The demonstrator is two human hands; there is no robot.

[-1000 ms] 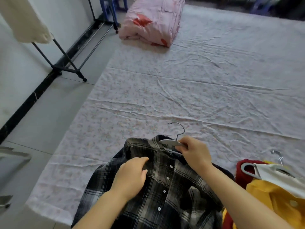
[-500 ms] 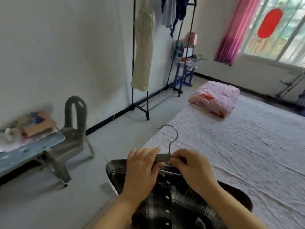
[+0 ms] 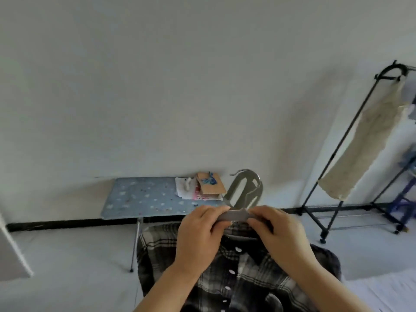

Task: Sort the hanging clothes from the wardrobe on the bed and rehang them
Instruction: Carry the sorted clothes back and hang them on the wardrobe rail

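Note:
A black-and-white plaid shirt [image 3: 236, 273] with white buttons hangs on a grey hanger [image 3: 235, 215] that I hold up in front of me. My left hand [image 3: 200, 235] grips the hanger's left part at the collar. My right hand [image 3: 281, 233] grips its right part. The hanger's metal hook [image 3: 247, 174] rises above my hands. A black clothes rack [image 3: 344, 140] stands at the right by the wall, with a cream garment [image 3: 369, 140] hanging on it.
A small blue folding table [image 3: 146, 197] with papers and a cardboard piece [image 3: 209, 185] stands against the white wall. A grey chair back [image 3: 245, 190] shows behind the hanger. The bed's edge [image 3: 382, 291] lies at the lower right. A blue stool [image 3: 405, 194] stands at far right.
My view has swung left from the bed to the wall and table. The shirt came up off the bed on its hanger, and my left hand moved from the shirt front to the hanger.

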